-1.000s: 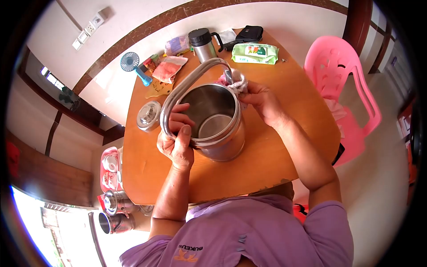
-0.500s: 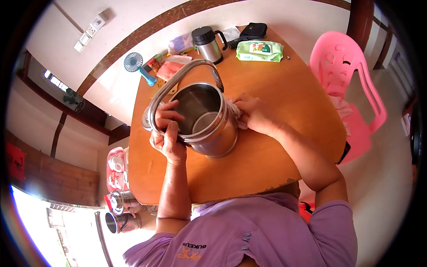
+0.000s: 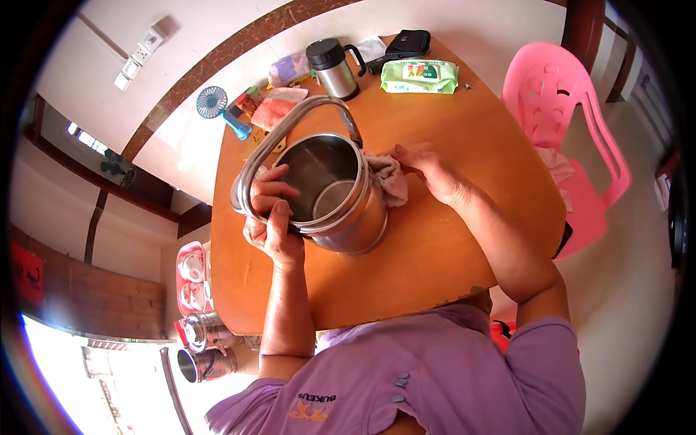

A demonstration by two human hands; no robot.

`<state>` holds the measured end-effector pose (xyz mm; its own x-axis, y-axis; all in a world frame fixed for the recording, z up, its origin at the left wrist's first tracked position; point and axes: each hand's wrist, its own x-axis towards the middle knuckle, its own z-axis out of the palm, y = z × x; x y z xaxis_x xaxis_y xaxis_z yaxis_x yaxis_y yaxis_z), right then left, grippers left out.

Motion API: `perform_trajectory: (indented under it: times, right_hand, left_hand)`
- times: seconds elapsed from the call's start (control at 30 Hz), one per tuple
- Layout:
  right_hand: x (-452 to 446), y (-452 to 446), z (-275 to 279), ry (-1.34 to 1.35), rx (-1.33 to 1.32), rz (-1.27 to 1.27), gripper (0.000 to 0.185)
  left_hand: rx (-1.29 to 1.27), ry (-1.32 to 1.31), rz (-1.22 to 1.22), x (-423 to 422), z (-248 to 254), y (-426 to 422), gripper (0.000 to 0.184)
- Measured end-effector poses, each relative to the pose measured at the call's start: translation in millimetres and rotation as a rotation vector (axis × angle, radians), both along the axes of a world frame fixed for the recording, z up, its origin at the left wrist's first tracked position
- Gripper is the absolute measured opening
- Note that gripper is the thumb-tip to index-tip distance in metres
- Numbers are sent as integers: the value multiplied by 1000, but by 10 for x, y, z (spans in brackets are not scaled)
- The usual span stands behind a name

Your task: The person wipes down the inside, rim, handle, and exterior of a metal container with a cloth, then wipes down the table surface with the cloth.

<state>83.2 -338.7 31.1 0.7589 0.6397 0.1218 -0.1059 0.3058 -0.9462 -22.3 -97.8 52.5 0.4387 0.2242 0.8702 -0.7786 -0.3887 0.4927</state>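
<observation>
A stainless steel pot (image 3: 348,232) with a raised bail handle (image 3: 293,116) stands tilted on the wooden table, its open mouth facing me. My left hand (image 3: 274,225) is wrapped round the near left rim, beside the foot of the handle, with fingers reaching over the inside edge. Against the pot's right outer wall lies a bunched pale cloth (image 3: 392,181). At the cloth's upper right edge is my right hand (image 3: 435,174), its fingertips on the fabric; the grip is partly hidden.
On the table's far side are a steel mug with black lid (image 3: 335,69), green wipes pack (image 3: 419,76), black case (image 3: 409,43) and blue fan (image 3: 214,105). A pink chair (image 3: 540,87) stands right. Steel pots (image 3: 206,362) and a pink dish basket (image 3: 191,272) are lower left.
My right hand has drawn back a little to the right from the pot wall, and more of the cloth shows. My left hand and the pot stay in place. The view has shifted slightly.
</observation>
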Motion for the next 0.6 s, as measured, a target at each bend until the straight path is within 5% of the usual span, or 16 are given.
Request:
perform_trajectory:
  times: [0.37, 0.6]
  right_hand:
    - [116, 65, -253, 100, -29, 55, 21]
    - [217, 33, -310, 2, -89, -174, 17]
  left_hand:
    - [-42, 3, -11, 9, -14, -13, 14]
    - [-43, 8, -10, 6, -14, -53, 14]
